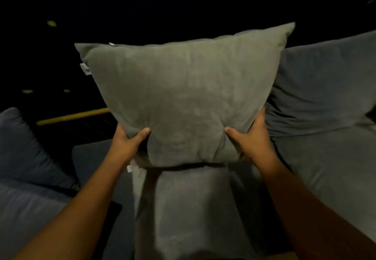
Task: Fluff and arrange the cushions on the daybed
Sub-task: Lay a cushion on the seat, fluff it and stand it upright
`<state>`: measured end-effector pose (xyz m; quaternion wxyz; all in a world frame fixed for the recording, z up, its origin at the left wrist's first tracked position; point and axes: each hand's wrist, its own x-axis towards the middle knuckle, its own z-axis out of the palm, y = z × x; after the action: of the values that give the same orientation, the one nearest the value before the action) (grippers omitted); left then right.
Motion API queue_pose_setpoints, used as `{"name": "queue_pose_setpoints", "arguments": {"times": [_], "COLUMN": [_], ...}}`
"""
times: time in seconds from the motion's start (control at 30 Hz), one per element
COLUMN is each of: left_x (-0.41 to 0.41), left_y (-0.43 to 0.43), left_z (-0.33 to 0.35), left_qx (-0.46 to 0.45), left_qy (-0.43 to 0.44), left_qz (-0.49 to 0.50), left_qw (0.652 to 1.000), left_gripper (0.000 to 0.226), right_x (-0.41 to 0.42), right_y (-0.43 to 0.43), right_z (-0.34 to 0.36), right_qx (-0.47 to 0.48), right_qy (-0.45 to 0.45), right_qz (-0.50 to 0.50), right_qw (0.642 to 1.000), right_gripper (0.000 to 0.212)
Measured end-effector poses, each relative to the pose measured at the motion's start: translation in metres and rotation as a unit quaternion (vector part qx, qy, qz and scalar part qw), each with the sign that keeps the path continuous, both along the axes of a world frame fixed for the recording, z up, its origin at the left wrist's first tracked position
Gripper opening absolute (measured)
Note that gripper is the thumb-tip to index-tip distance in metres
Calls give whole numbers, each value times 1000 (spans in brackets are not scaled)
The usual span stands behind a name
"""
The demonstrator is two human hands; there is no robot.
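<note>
Two hands grip one grey-green cushion [183, 97] at its lower corners: left hand [127, 141] and right hand [252, 137], each clamped with its thumb on the front face. The cushion is raised upright above a second grey cushion [193, 208] lying below. Two blue back cushions are visible: one right [325, 84], one left [24, 149].
</note>
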<state>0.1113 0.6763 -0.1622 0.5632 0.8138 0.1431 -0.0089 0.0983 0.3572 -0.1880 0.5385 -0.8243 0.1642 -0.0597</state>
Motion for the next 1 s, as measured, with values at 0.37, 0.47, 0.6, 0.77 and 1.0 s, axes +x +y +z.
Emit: {"name": "queue_pose_setpoints", "arguments": {"times": [0.37, 0.47, 0.6, 0.77, 1.0], "left_x": [45, 40, 28, 26, 53], "left_y": [105, 110, 98, 92, 72], "left_z": [-62, -86, -112, -132, -109], "left_qx": [38, 59, 30, 4, 50], "left_qy": [29, 45, 56, 97, 79], "left_qz": [56, 45, 44, 44, 61], "left_qw": [997, 996, 997, 994, 994], "left_gripper": [66, 63, 59, 68, 106], "right_x": [100, 97, 81, 64, 76], "right_y": [119, 122, 115, 111, 120], "right_z": [-54, -84, -106, -111, -99], "right_qx": [-43, -23, -7, -10, -44], "right_qy": [0, -2, 22, 20, 77], "right_qz": [30, 57, 34, 40, -7], "right_qw": [999, 998, 999, 999, 996], "right_gripper": [102, 88, 75, 69, 92]}}
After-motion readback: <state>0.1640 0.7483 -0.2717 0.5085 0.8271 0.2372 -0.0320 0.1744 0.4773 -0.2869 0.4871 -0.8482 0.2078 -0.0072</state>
